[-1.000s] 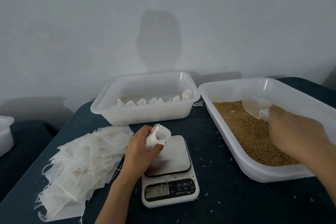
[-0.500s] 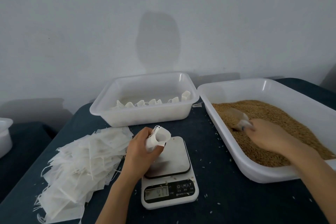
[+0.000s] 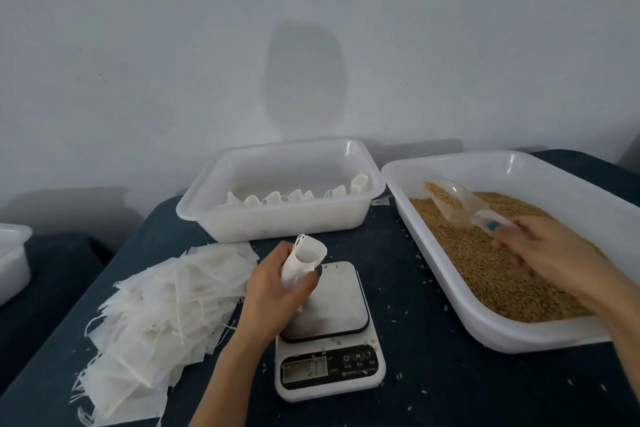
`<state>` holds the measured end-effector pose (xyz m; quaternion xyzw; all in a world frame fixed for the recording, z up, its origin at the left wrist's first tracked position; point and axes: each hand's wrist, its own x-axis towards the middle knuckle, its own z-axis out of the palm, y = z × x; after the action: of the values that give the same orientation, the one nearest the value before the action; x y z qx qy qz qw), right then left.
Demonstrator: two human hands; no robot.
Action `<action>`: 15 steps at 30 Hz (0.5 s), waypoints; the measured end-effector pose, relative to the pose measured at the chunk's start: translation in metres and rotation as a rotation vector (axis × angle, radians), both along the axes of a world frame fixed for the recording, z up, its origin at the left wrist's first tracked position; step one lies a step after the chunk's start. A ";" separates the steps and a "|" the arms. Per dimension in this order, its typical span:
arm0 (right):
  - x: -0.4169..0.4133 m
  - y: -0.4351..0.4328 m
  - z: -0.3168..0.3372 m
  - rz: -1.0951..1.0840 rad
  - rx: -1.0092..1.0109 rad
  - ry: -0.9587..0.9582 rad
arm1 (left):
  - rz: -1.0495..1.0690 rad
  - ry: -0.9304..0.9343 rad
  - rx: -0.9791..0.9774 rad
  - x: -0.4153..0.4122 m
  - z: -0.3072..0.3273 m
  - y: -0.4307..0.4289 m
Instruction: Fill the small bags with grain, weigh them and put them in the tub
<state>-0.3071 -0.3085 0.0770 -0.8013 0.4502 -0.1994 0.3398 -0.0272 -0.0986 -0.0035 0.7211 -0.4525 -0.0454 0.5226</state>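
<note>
Your dark blue table [image 3: 433, 374] carries everything, with stray grains scattered over it. On the right sits the big white tray [image 3: 502, 336], holding the grain [image 3: 485, 270]. At the far centre is the tub [image 3: 277, 222], with a row of filled bags [image 3: 273, 198] along its near wall. A loose pile of empty bags [image 3: 166, 305] spreads across the left. The scale [image 3: 329, 367] stands near you, just right of that pile. Your right hand [image 3: 554, 250] is over the grain, fingers curled round the handle of the clear scoop [image 3: 457, 201], whose bowl holds grain. Your left hand [image 3: 273, 288] grips the small bag [image 3: 304, 260] upright above the scale's far left corner, mouth open.
</note>
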 end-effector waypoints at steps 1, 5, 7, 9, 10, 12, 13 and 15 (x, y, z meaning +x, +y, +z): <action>-0.001 0.001 0.001 0.007 -0.019 -0.017 | -0.004 0.004 -0.003 0.000 0.000 0.001; -0.002 0.010 0.011 0.093 -0.171 0.008 | -0.043 0.045 -0.015 -0.001 0.002 0.002; 0.001 0.016 0.019 0.187 -0.233 0.027 | -0.048 0.058 -0.005 -0.002 0.003 0.001; 0.009 0.023 0.027 0.302 -0.244 0.012 | -0.044 0.061 0.004 -0.001 0.003 0.001; 0.014 0.027 0.030 0.357 -0.245 0.002 | -0.041 0.057 0.010 0.000 0.002 0.001; 0.026 0.034 0.034 0.463 -0.221 -0.014 | -0.031 0.055 0.024 0.002 0.002 0.002; 0.031 0.036 0.036 0.515 -0.195 -0.015 | -0.027 0.065 0.028 0.004 0.001 0.002; 0.040 0.037 0.037 0.599 -0.152 -0.017 | -0.025 0.090 0.030 0.006 0.000 0.003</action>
<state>-0.2672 -0.2712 0.1135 -0.9197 0.1750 -0.1302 0.3264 -0.0215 -0.0953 -0.0032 0.7203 -0.4366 -0.0911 0.5312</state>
